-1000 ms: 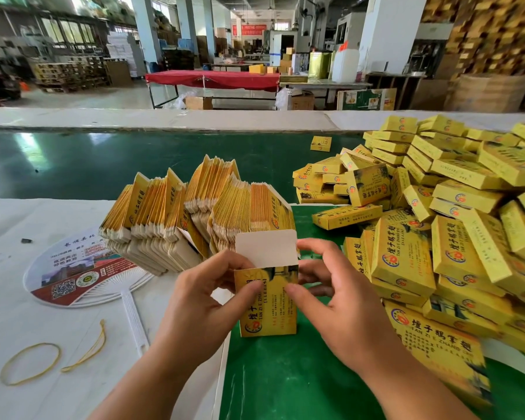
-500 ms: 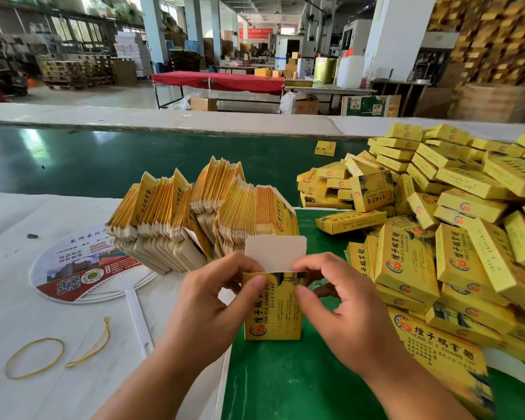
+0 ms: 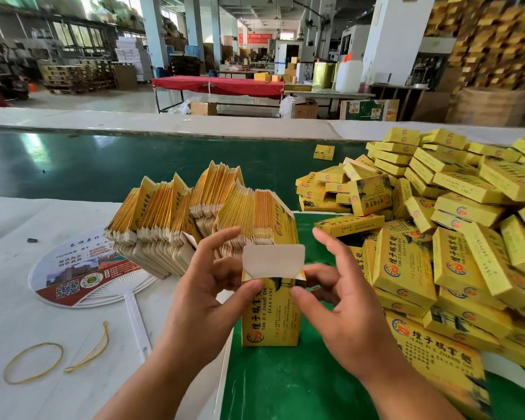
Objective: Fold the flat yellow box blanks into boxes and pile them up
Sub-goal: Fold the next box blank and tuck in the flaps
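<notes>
Yellow box (image 3: 270, 313) upright, top flap open, pinched by left hand (image 3: 206, 295) and right hand (image 3: 343, 304).

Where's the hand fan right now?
In the head view, the hand fan lies flat on the white table at left, beside the flat blanks, with rubber bands nearer the camera.

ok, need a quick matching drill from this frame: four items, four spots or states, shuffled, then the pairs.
Items:
1 box in hands
2 flat blanks
3 folded boxes
4 rubber band

States:
A heaped on the right
B looped on the white sheet, lower left
C upright, top flap open
D fanned stack behind the hands

Pairs: 1-C, 2-D, 3-A, 4-B
</notes>
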`<state>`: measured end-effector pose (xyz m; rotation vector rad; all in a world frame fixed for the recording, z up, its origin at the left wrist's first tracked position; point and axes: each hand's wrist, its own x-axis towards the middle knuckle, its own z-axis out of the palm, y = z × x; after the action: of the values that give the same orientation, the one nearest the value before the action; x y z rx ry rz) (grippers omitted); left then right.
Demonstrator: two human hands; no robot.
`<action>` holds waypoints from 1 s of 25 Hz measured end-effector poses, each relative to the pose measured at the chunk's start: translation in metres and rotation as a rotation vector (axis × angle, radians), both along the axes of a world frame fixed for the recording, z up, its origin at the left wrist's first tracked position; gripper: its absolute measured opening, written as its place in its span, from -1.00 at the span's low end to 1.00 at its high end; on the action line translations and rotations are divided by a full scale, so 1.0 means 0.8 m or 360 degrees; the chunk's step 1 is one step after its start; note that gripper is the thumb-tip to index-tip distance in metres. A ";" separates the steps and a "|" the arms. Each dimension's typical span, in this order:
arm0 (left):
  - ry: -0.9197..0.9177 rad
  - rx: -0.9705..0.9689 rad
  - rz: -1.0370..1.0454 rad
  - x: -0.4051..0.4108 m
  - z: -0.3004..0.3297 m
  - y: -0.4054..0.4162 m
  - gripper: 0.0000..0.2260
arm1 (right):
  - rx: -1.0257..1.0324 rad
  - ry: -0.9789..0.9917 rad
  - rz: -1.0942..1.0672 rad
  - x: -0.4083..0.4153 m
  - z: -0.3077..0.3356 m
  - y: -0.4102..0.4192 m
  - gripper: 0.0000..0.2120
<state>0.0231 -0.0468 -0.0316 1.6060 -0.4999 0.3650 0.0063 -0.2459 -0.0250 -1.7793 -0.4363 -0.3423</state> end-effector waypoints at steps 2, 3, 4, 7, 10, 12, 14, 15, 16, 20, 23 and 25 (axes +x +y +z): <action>-0.0008 0.0038 -0.0047 0.001 0.001 0.003 -0.58 | -0.0015 0.0020 0.0067 0.002 0.000 -0.003 -0.42; -0.0031 0.0066 -0.0046 0.001 0.002 0.004 -0.66 | -0.0032 -0.0003 0.0101 0.003 0.000 -0.004 -0.49; -0.0044 0.0075 -0.0039 0.001 0.003 0.003 -0.73 | -0.0041 -0.0021 0.0124 0.004 0.001 -0.004 -0.57; -0.0045 0.0077 -0.0023 -0.001 0.004 0.001 -0.88 | -0.0065 -0.0048 0.0123 0.004 0.004 -0.004 -0.73; -0.0023 0.0082 -0.0047 -0.003 0.006 0.001 -0.92 | -0.0068 -0.0072 0.0113 0.003 0.007 -0.005 -0.76; -0.0063 0.0098 -0.0075 -0.004 0.006 0.004 -0.89 | -0.0075 -0.0099 0.0099 0.002 0.008 -0.004 -0.77; -0.0097 0.0108 -0.0061 -0.005 0.006 0.005 -0.88 | -0.0047 -0.0114 0.0075 0.000 0.011 -0.002 -0.77; -0.0100 0.0123 -0.0026 -0.005 0.006 0.005 -0.88 | -0.0033 -0.0133 0.0067 -0.001 0.011 -0.002 -0.79; -0.0101 0.0141 0.0008 -0.004 0.006 0.005 -0.89 | -0.0024 -0.0151 0.0059 -0.001 0.012 -0.001 -0.81; -0.0094 0.0198 0.0035 -0.003 0.005 0.005 -0.90 | -0.0045 -0.0148 0.0000 -0.002 0.013 -0.001 -0.88; -0.0047 0.0227 0.0030 -0.002 0.005 0.006 -0.90 | -0.0095 -0.0205 -0.0024 -0.002 0.014 0.001 -0.88; -0.0039 0.0215 0.0054 -0.003 0.007 0.002 -0.87 | -0.0131 -0.0275 -0.0075 -0.002 0.014 0.003 -0.89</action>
<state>0.0211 -0.0449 -0.0259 1.7438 -0.5257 0.3835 0.0043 -0.2433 -0.0141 -1.8495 -0.5377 -0.5203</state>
